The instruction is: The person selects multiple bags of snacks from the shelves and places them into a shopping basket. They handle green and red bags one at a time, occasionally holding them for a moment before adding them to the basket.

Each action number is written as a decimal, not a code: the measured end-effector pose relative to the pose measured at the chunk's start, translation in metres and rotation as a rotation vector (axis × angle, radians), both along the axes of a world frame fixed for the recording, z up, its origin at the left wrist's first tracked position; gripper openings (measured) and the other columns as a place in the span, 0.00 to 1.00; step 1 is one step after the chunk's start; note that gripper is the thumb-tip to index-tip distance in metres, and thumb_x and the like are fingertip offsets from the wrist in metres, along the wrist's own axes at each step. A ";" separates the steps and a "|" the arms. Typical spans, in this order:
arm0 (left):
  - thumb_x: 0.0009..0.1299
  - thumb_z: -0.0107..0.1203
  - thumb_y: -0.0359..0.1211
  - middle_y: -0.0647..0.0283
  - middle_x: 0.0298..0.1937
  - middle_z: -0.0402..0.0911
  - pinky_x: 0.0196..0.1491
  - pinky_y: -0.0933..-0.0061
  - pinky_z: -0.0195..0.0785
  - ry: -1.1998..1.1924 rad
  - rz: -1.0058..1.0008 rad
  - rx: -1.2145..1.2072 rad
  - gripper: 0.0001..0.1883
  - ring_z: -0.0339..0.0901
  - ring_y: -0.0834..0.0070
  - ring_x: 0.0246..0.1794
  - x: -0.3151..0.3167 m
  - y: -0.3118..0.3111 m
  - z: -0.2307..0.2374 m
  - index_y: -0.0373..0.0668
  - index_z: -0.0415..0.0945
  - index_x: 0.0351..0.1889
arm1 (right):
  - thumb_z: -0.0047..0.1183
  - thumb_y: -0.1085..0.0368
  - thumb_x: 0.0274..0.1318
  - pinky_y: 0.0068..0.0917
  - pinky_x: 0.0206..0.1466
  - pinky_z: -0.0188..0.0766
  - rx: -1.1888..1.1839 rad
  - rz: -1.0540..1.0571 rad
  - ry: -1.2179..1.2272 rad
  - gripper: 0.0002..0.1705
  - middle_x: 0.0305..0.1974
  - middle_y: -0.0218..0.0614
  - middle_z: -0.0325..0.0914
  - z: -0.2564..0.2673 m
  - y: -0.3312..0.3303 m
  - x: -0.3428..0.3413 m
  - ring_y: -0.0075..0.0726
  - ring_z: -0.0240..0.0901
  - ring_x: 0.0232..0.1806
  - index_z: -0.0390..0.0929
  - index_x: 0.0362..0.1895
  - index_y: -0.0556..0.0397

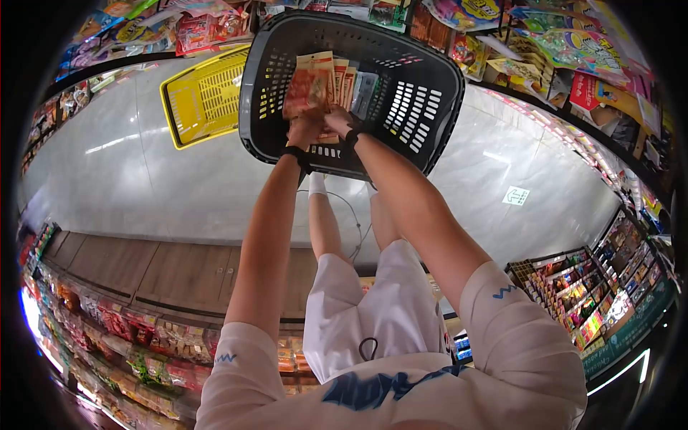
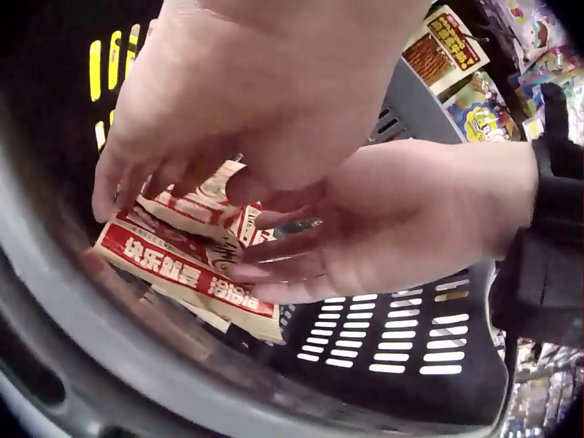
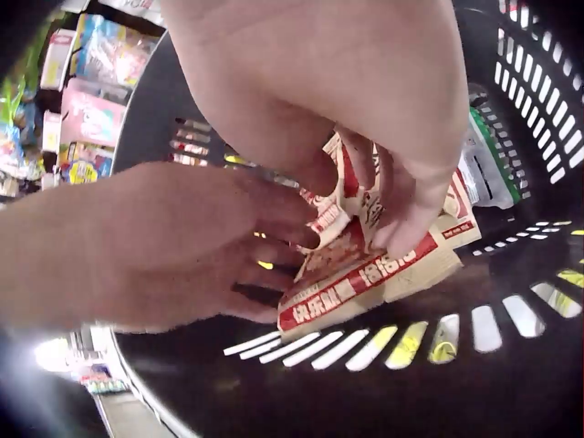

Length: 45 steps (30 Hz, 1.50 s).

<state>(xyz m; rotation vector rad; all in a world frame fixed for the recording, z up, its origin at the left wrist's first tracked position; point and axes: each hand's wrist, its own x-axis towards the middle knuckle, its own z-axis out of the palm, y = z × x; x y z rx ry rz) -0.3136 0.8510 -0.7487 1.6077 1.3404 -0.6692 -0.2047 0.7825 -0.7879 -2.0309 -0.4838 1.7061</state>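
Both hands reach down into a black shopping basket (image 1: 430, 64) with slotted walls. Inside it lie several cream-and-red snack packets (image 1: 312, 79), partly overlapping like a fan. My left hand (image 1: 306, 127) grips packets at their near end, its fingers curled over the edge (image 2: 228, 82). From the other side my right hand (image 1: 339, 122) holds the same bunch, fingers and thumb bent around a packet (image 3: 356, 283). In the right wrist view the hands face each other over the packets and hide part of them. A clear-and-green packet (image 3: 493, 164) lies beside the bunch.
A yellow shopping basket (image 1: 204, 97) stands on the pale floor (image 1: 107, 179), left of the black one. Shelves of bagged snacks (image 1: 573, 43) run along the far side. More packed racks (image 1: 122, 337) stand behind and to the right. A green-arrow floor sticker (image 1: 516, 196) lies at right.
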 end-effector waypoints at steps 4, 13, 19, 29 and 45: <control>0.65 0.51 0.48 0.37 0.45 0.79 0.52 0.49 0.70 -0.176 -0.132 0.123 0.25 0.76 0.43 0.50 -0.023 -0.037 -0.062 0.36 0.75 0.47 | 0.47 0.65 0.54 0.45 0.34 0.75 0.226 0.277 -0.245 0.14 0.34 0.49 0.78 0.029 -0.034 0.001 0.49 0.78 0.33 0.73 0.45 0.53; 0.69 0.44 0.34 0.48 0.50 0.78 0.53 0.52 0.70 -0.544 -0.305 0.541 0.15 0.74 0.50 0.54 -0.030 -0.083 0.100 0.38 0.79 0.45 | 0.49 0.64 0.51 0.44 0.33 0.69 0.559 0.420 -0.562 0.06 0.25 0.43 0.73 0.184 -0.166 0.056 0.52 0.72 0.29 0.73 0.24 0.51; 0.69 0.47 0.36 0.50 0.37 0.82 0.44 0.55 0.72 -0.536 -0.097 0.177 0.13 0.79 0.51 0.38 0.030 -0.056 0.320 0.42 0.80 0.43 | 0.53 0.65 0.57 0.29 0.36 0.76 0.369 -0.368 0.100 0.12 0.32 0.34 0.80 0.353 -0.210 0.147 0.33 0.79 0.29 0.76 0.44 0.55; 0.75 0.48 0.34 0.64 0.39 0.81 0.44 0.73 0.72 -1.439 -0.156 -0.168 0.11 0.78 0.77 0.40 0.250 -0.017 0.796 0.38 0.75 0.48 | 0.47 0.66 0.63 0.28 0.38 0.73 0.921 -0.240 -0.958 0.10 0.31 0.40 0.80 0.751 -0.149 0.329 0.28 0.77 0.33 0.75 0.44 0.56; 0.64 0.64 0.41 0.53 0.43 0.79 0.44 0.69 0.73 -1.470 -0.011 0.504 0.28 0.79 0.67 0.43 0.423 0.007 0.899 0.29 0.68 0.53 | 0.44 0.50 0.67 0.46 0.39 0.66 1.003 -0.662 -1.130 0.24 0.35 0.51 0.73 0.915 -0.077 0.400 0.51 0.72 0.35 0.64 0.46 0.61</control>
